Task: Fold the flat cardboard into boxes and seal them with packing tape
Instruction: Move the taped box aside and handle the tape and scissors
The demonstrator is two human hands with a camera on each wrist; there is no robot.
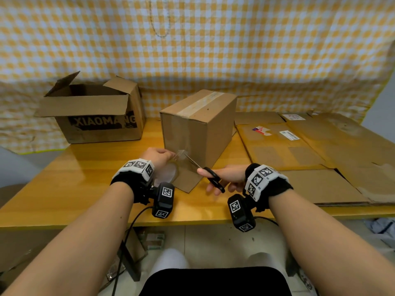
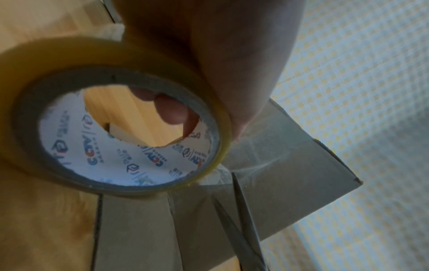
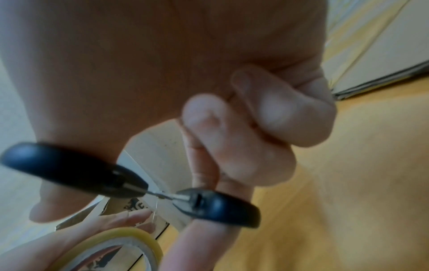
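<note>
Item: sealed cardboard box [image 1: 197, 127], standing upright at the middle of the surface [image 1: 85, 180], one loose flap lying flat at its near foot. Brown corrugated board; a clear tape strip is run along the top seam and down the near face.

Tape roll [image 2: 116, 132]: held by the left hand [image 1: 157, 157], fingers hooked through the core and thumb over the outer rim, just off the box's near face. A short span of tape [image 1: 180, 154] is kept stretched between roll and box, presumably so that it can be cut cleanly. Roll is clear-yellowish, with a printed paper liner inside the core.

Scissors [image 1: 210, 177]: black handles gripped by the right hand [image 1: 226, 178], thumb in one loop and fingers curled at the other. Blades are parted, their tips set at the taut span close to the box. The placement suggests that the strip is about to be severed at the box's lower face.

Flat cardboard [image 1: 310, 150]: several unfolded sheets laid at the right of the surface, bearing labels, not yet formed.

Open box [image 1: 96, 116]: printed in dark lettering, flaps raised, set at the far left.

Backdrop: yellow checked cloth [image 1: 213, 50].
</note>
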